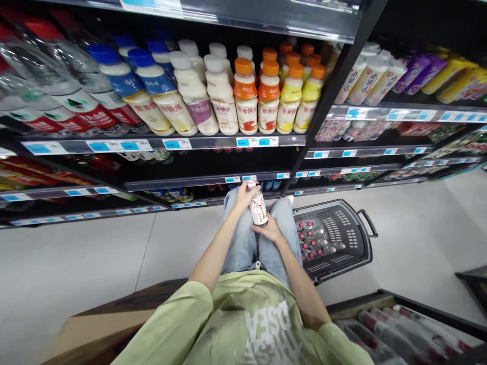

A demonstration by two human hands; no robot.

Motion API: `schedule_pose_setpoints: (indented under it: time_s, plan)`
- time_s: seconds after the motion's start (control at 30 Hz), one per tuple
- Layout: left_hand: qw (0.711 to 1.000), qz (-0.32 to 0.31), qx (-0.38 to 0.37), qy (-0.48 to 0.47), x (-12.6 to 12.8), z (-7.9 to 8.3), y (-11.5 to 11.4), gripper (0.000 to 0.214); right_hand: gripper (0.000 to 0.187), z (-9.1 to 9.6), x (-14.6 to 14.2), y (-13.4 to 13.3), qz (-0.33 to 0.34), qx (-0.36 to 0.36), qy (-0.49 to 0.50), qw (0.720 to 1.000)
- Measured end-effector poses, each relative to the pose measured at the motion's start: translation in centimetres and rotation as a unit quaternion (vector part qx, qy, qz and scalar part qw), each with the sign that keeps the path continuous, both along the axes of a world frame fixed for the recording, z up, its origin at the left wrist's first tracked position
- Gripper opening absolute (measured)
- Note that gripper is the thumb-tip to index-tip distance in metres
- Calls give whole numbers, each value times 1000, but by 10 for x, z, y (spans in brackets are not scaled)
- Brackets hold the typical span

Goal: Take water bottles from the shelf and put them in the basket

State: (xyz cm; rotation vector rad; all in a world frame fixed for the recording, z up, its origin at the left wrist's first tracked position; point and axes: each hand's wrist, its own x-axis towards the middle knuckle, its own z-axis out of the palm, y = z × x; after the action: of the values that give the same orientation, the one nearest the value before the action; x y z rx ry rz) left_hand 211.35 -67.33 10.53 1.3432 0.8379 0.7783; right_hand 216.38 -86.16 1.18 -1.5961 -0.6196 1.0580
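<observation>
A small bottle [259,209] with a white patterned label and a pale cap is held tilted above my lap. My left hand [243,196] is closed around its top, with the fingers at the cap. Lower down, my right hand [270,229] grips the base from the right side, hiding part of it. In front of my hands is a low shelf edge [209,181] with price tags. Higher up, white drink bottles [220,104] with purple, orange and yellow labels stand in rows.
A dark shopping basket [342,223] holding several clear, red-capped bottles stands on the floor to my right. Large red-capped bottles [64,76] fill the shelf at upper left. Behind me on the right is a crate [380,299] of bottles, and on the left a cardboard box [102,324].
</observation>
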Motion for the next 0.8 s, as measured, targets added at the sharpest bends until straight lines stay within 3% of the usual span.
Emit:
schedule_pose_setpoints:
  time_s: [0.4,0.6,0.8]
  plan:
    - [1000,3,-15,-20,0,-1,-3,40,90,3,1,0,21,-25,1,999]
    - [996,12,-36,-83,1,-8,3,53,79,9,1,-1,19,-11,38,999]
    - [997,19,-34,-67,4,-14,6,45,74,23,0,-3,23,-5,83,996]
